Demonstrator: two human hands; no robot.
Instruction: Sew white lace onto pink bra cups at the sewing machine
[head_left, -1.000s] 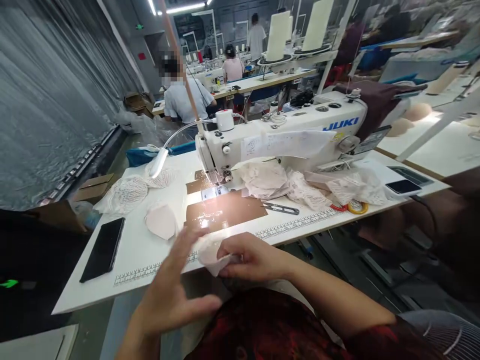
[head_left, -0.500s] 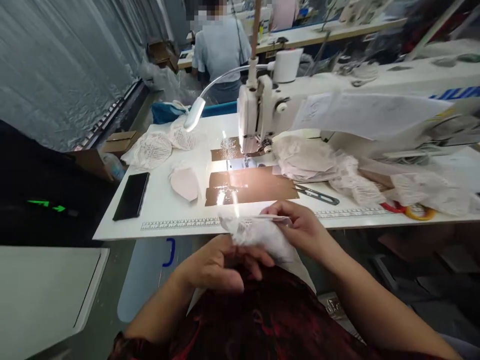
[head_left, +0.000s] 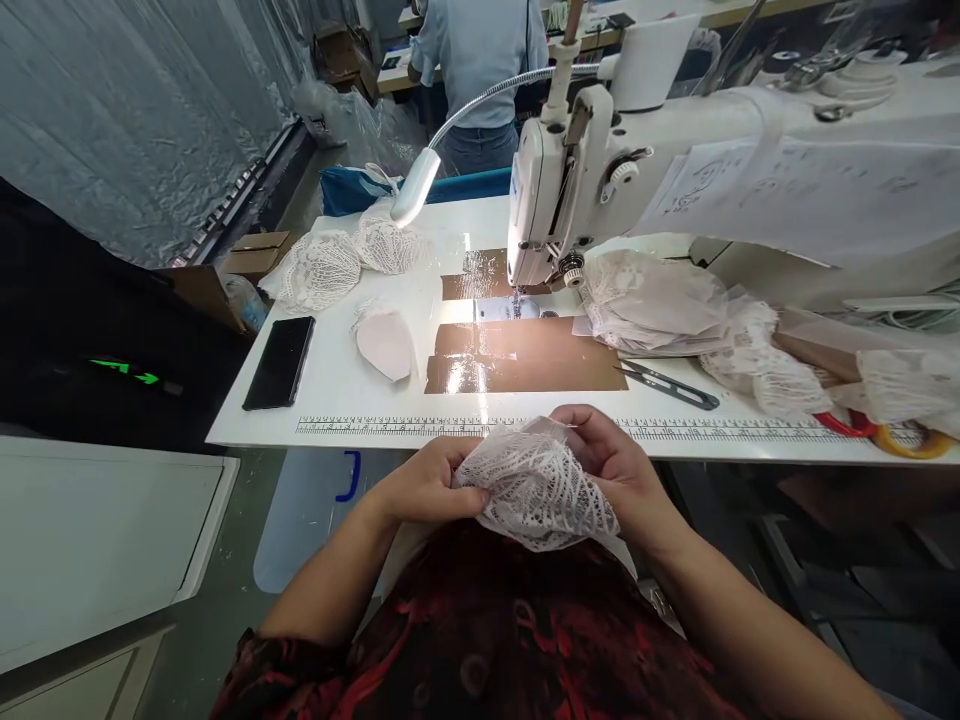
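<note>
A white lace bra cup (head_left: pixel 541 485) is held over my lap, just in front of the table edge, its patterned outer face turned up. My left hand (head_left: pixel 431 482) pinches its left side, thumb on top and the other fingers partly hidden. At the upper right of the lace, my right hand (head_left: pixel 611 470) grips the edge, with some fingertips out of sight behind the fabric. Beyond my hands stands a sewing machine (head_left: pixel 536 205), its needle area lit over brown tape (head_left: pixel 525 355) on the table. One pale cup piece (head_left: pixel 385 342) lies to the left of the tape.
Joined lace cups (head_left: pixel 322 270) and a black phone (head_left: pixel 279 362) lie on the left of the table. Thread snips (head_left: pixel 671 385), stacked cup pieces (head_left: pixel 652 300) and orange-and-red-handled scissors (head_left: pixel 911 440) are at the right. A person (head_left: pixel 484 70) is beyond the table.
The lace cup has been turned and spread so its patterned face shows. My left hand, previously loose below the fabric, now grips its left side. The camera view has tilted downward.
</note>
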